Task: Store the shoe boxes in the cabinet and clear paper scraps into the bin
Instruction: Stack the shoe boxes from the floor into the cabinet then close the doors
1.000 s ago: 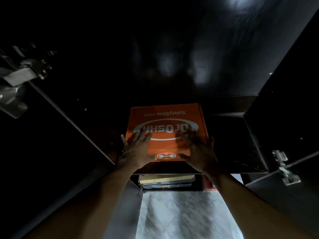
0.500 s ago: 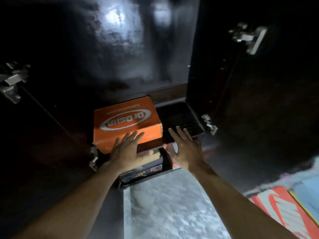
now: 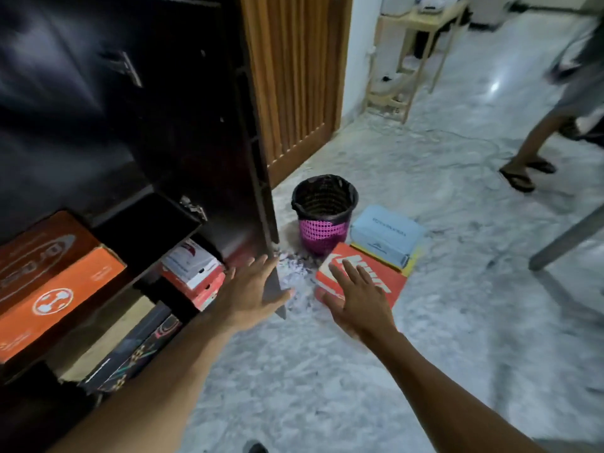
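Observation:
An orange shoe box (image 3: 55, 282) lies on a shelf of the dark cabinet (image 3: 157, 132) at the left. My left hand (image 3: 251, 292) is open, fingers spread, in front of the cabinet door's edge. My right hand (image 3: 356, 299) is open, hovering over the near end of a red-orange shoe box (image 3: 389, 282) on the floor. A light blue shoe box (image 3: 385, 237) rests on a yellow box behind it. White paper scraps (image 3: 297, 273) are scattered on the floor between my hands, in front of a pink bin (image 3: 323, 214) with a black liner.
More boxes fill the cabinet: a white and red one (image 3: 196, 269) and dark ones (image 3: 137, 351) below. An open cabinet door (image 3: 261, 191) stands beside the bin. Another person's legs (image 3: 536, 152) are at the far right. A wooden stool (image 3: 415, 53) and a grey table leg (image 3: 568, 237) stand further off.
My hands let go of the orange box, which stays on the shelf. My view swung right to the floor, and both hands moved toward the scraps and the red-orange box.

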